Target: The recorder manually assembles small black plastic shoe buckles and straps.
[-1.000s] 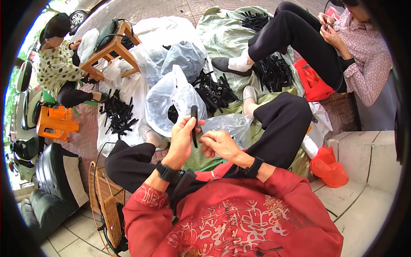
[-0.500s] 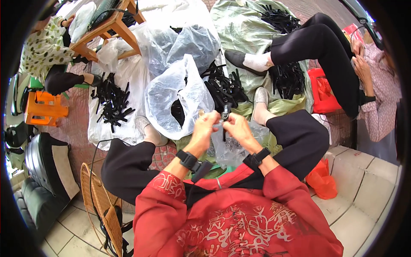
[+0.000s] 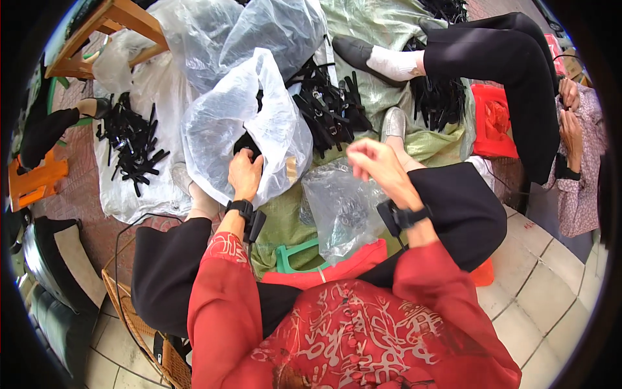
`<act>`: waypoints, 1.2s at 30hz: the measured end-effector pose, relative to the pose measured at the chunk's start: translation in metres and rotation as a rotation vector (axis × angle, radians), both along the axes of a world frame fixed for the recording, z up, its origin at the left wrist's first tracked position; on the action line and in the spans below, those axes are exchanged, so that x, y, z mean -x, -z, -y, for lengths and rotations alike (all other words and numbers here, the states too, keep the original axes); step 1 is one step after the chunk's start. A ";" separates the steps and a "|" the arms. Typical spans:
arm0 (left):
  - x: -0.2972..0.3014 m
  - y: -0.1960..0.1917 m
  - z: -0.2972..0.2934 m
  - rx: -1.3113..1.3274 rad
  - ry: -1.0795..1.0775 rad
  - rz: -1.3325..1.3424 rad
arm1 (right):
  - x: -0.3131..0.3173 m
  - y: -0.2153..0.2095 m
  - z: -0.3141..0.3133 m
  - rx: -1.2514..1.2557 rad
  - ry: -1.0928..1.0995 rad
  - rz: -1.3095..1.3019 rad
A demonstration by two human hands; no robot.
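Note:
My left hand (image 3: pixel 246 176) reaches to the mouth of a whitish translucent plastic bag (image 3: pixel 207 139). Its thumb stands apart from the bent fingers, beside black pieces (image 3: pixel 245 144) inside the bag; the fingertips are partly lost against the black. My right hand (image 3: pixel 379 165) is raised over a clear plastic bag (image 3: pixel 343 217), fingers loosely bent and apart, slightly blurred, with nothing visible in them. Just beyond lies a heap of black straps with buckles (image 3: pixel 330 110). Both wrists wear black bands.
Another black strap pile (image 3: pixel 133 139) lies on the left sheet. A wooden stool (image 3: pixel 123 32) stands far left, an orange stool (image 3: pixel 39 175) below it. At right sits a co-worker, hands together (image 3: pixel 570 123), near a red stool (image 3: pixel 489 123). A wicker chair (image 3: pixel 155 343) is near left.
My hands have parted: the left went left to the bag's mouth, the right slightly right and up. The black buckled strap held between them is no longer there. The view has shifted.

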State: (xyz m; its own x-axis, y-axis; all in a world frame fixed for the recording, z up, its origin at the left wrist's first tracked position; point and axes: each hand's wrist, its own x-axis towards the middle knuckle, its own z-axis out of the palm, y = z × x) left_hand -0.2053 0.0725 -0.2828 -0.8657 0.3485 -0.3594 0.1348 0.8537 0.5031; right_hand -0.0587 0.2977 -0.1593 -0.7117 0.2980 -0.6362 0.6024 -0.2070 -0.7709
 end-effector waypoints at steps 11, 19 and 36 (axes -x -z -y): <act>0.003 0.010 0.001 0.036 -0.061 -0.025 | -0.092 0.009 0.040 -0.012 -0.371 0.427; 0.006 -0.028 0.019 -0.712 -0.632 0.384 | -0.086 0.092 0.070 -0.534 -0.447 0.024; -0.045 -0.172 0.032 -0.920 -0.598 0.961 | -0.105 0.153 0.073 0.078 0.063 -0.057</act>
